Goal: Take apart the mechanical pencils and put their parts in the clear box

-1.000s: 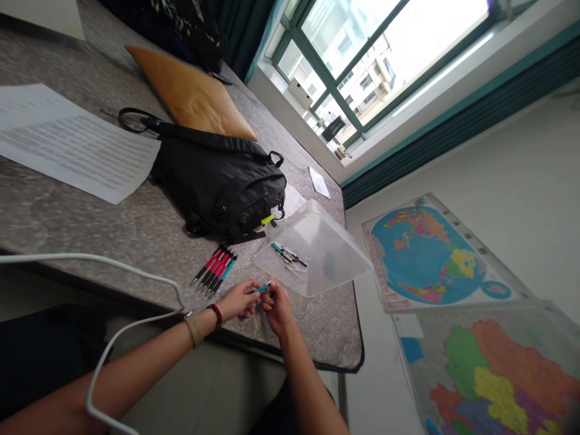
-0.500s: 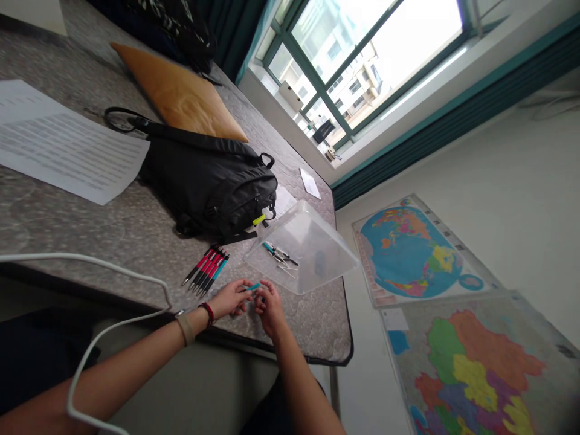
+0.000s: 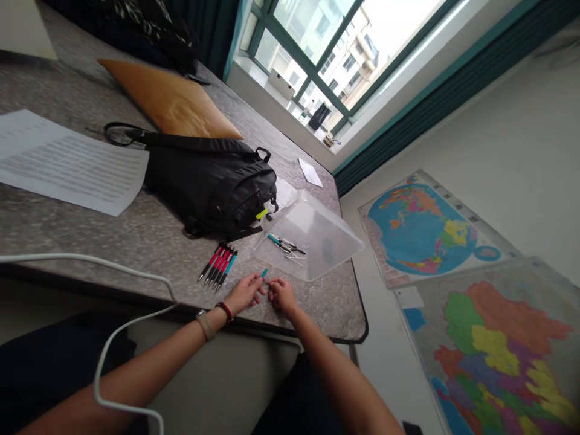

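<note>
My left hand (image 3: 244, 292) and my right hand (image 3: 283, 295) meet over the near edge of the grey table (image 3: 136, 229). Between their pinched fingers is a teal pen (image 3: 264, 275), its tip sticking up past my left fingers. What my right fingers grip is too small to make out. A row of several red and teal pens (image 3: 219, 264) lies just left of my hands. Beyond them a clear plastic tray (image 3: 312, 238) holds a few more pen parts (image 3: 285, 246).
A black bag (image 3: 212, 181) lies behind the pens, with an orange cushion (image 3: 167, 103) further back. A printed sheet (image 3: 67, 163) lies at the left. A white cable (image 3: 113, 302) crosses my left arm. Maps (image 3: 421, 223) hang on the wall at right.
Both hands stay pinched on the teal pen and have dropped closer to the tabletop. The view has shifted slightly; nothing else on the table moved.
</note>
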{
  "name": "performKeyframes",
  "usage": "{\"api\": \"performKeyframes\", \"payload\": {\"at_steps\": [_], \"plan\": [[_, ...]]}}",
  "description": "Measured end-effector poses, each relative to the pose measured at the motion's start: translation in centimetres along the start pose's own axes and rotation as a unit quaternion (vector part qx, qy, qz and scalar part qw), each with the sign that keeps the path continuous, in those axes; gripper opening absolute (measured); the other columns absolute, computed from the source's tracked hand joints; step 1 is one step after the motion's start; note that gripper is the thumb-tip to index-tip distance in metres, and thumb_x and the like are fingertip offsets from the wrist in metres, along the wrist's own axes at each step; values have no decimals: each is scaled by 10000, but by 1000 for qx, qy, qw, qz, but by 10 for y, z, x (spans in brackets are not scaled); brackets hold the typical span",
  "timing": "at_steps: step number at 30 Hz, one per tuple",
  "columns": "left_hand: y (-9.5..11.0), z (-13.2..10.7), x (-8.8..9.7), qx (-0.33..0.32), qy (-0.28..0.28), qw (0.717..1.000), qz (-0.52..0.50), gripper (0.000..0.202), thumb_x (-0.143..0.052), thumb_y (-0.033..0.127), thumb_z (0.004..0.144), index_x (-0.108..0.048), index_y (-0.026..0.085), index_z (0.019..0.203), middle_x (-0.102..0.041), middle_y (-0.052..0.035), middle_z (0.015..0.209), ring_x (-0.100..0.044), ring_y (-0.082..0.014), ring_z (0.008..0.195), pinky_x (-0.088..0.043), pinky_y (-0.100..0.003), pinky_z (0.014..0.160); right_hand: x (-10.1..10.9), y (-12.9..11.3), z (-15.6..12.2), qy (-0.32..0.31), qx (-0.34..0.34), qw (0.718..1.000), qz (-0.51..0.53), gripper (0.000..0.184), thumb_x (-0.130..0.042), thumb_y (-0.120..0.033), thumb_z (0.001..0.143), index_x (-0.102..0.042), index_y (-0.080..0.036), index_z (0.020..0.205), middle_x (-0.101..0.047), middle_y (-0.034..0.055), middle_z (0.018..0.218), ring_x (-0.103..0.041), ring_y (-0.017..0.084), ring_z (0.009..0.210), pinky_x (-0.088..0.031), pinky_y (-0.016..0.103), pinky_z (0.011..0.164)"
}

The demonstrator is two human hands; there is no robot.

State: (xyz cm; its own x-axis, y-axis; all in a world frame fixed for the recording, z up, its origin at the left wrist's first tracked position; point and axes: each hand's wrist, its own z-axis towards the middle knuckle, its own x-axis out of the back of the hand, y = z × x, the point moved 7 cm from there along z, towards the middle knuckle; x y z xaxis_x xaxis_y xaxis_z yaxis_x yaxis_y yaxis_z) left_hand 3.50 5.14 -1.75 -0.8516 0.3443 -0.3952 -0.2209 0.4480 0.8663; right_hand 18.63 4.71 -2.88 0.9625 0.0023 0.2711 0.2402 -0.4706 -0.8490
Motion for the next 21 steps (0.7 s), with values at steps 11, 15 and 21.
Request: {"api": "performKeyframes", "payload": {"at_steps": [11, 15, 21], "plan": [[-3, -35, 8, -162, 19, 979, 122, 349, -511, 513, 912, -502, 187, 1037, -656, -25, 845, -662, -156, 779, -542, -289, 715, 1, -8, -7, 16, 53, 998, -2, 94, -504, -255, 786, -556, -178, 800, -491, -79, 410, -358, 80, 336, -259, 196, 404], [1, -35, 9, -162, 35, 977, 136, 360, -597, 508, 866, -484, 193, 998, -703, -67, 969, -677, -196, 1003, -515, -364, 931, 5, -7, -5, 31, 85, 996, -7, 86, -512, -208, 786, -576, -173, 740, -498, -71, 415, -430, 95, 399, -311, 199, 464], [6, -35, -3, -162, 80, 952, 245, 358, -585, 522, 867, -493, 189, 960, -716, -108, 1042, -680, -217, 1052, -503, -369, 963, 11, -13, -15, 76, 146, 986, -38, 128, -572, -166, 783, -596, -176, 658, -544, -43, 479, -504, 127, 538, -363, 222, 586]]}}
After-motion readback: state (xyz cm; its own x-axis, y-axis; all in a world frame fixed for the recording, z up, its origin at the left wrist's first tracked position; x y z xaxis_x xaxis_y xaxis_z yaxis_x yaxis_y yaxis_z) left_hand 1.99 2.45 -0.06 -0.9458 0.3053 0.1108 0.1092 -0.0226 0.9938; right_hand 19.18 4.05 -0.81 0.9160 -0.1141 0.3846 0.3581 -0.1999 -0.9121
